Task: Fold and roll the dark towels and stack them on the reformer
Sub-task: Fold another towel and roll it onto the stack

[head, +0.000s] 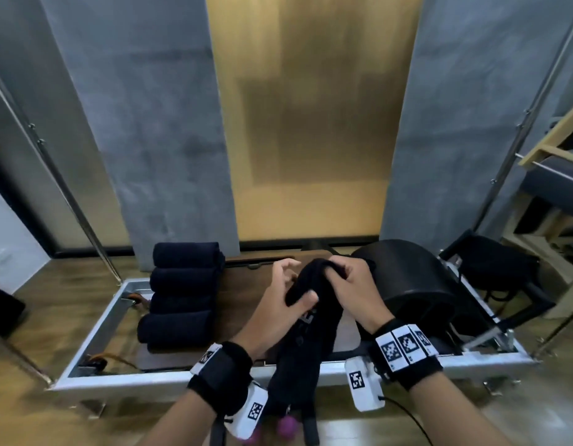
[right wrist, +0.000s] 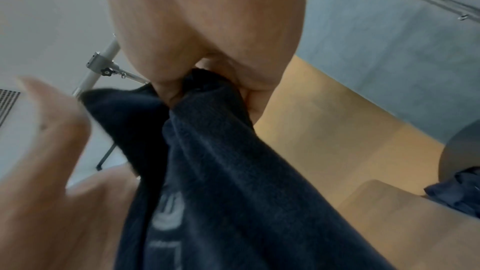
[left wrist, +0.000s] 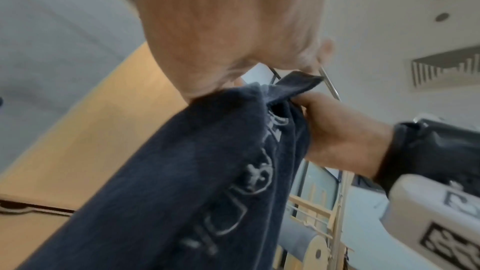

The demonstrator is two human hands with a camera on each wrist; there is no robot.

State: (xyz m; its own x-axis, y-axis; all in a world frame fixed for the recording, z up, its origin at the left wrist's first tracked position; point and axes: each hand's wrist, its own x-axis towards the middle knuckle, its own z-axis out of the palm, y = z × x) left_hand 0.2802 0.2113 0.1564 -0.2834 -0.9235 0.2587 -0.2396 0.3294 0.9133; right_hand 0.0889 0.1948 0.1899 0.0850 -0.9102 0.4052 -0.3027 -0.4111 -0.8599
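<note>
A dark towel [head: 304, 342] with pale lettering hangs lengthwise in the air over the reformer [head: 95, 333]. My right hand [head: 339, 273] grips its bunched top end, fingers curled round the cloth [right wrist: 233, 171]. My left hand [head: 298, 284] is just below, with its thumb hooked over the towel [left wrist: 182, 171] and its fingers loosely spread behind. Several rolled dark towels [head: 182, 294] lie stacked side by side on the left end of the reformer's brown deck [head: 243, 284].
A black arc barrel [head: 407, 278] stands on the reformer's right end, with a dark bag [head: 497, 268] beyond it. Slanted metal poles [head: 69, 194] rise at both sides. Grey and gold wall panels stand behind. Wooden equipment [head: 552, 140] is at the far right.
</note>
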